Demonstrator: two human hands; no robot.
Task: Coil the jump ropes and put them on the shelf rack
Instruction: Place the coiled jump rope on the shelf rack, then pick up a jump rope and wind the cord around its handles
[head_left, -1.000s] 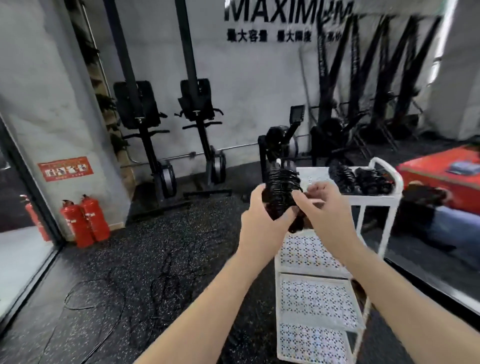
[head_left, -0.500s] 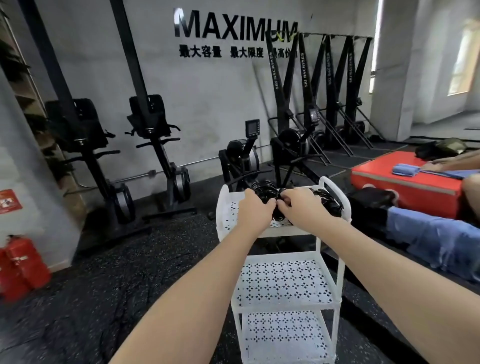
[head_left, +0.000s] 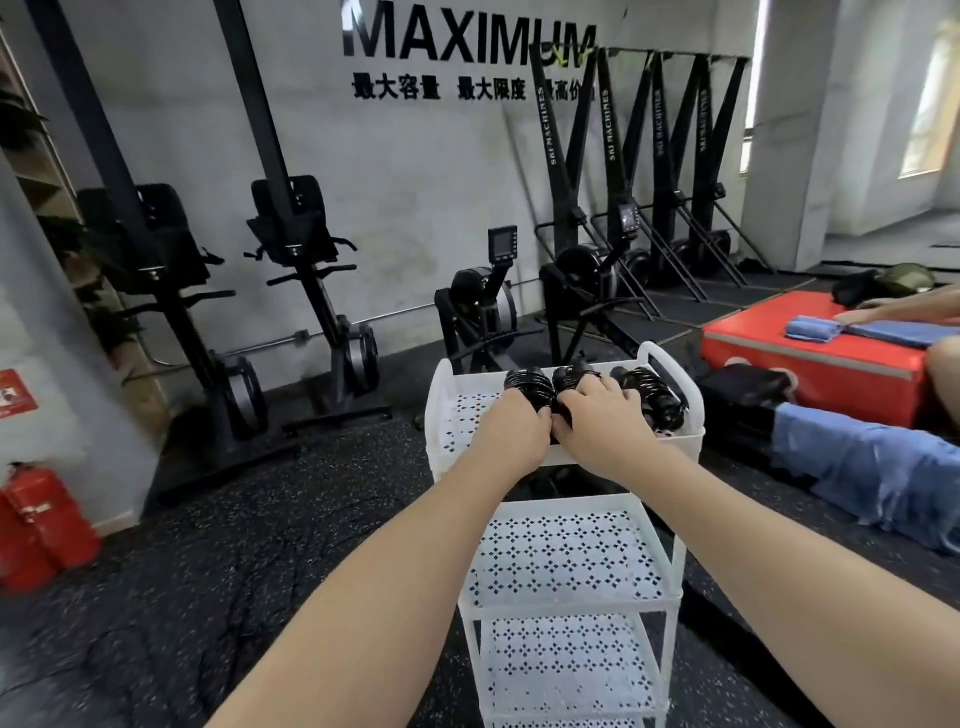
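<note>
You stand in a gym with rowing machines (head_left: 483, 312) along the grey wall. Before you is a white shelf rack (head_left: 566, 551). Your left hand (head_left: 514, 436) and right hand (head_left: 602, 428) both grip a coiled jump rope (head_left: 530, 387) in the top tray, beside two more coils (head_left: 649, 395).

Bare forearms, apparently no sleeves or jewellery.

Three black coiled jump ropes (head_left: 647, 397) lie side by side on the top tray of the white shelf rack (head_left: 571, 597), mid-frame.
</note>
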